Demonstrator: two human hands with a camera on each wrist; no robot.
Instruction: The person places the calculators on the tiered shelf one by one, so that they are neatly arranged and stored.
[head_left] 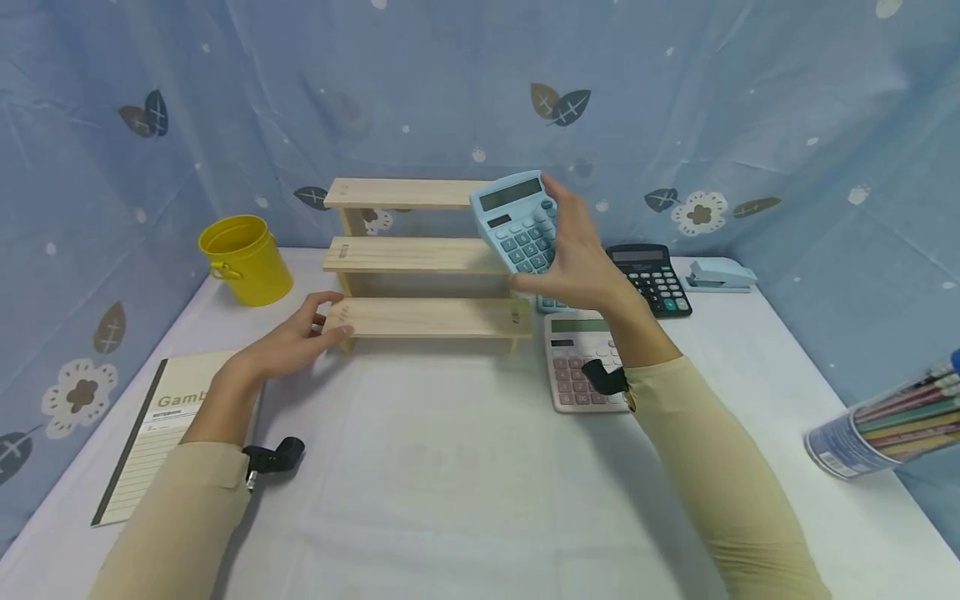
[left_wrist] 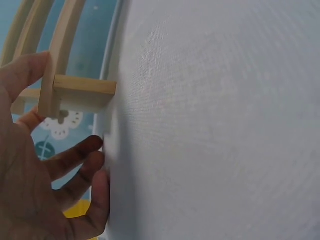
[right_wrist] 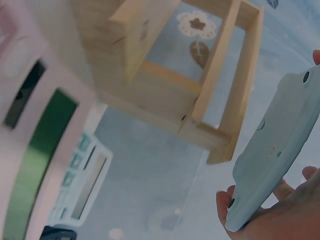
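A three-tier wooden shelf (head_left: 427,317) stands at the back of the table. My left hand (head_left: 288,342) pinches the left end of its lowest board between thumb and index finger; the other fingers curl loosely beside it in the left wrist view. My right hand (head_left: 581,258) grips a light blue calculator (head_left: 517,218) by its edges, raised and tilted before the shelf's right end. Its back (right_wrist: 280,145) faces the right wrist camera. Below the right hand lie a pink calculator (head_left: 570,375), partly covered by the wrist, and another blue calculator (head_left: 551,306), mostly hidden.
A black calculator (head_left: 648,279) and a pale blue stapler (head_left: 720,273) lie at the back right. A pencil cup (head_left: 847,446) stands at the right edge. On the left are a yellow bucket (head_left: 258,271) and a notebook (head_left: 161,433), partly under the left arm. Patterned curtains enclose the table.
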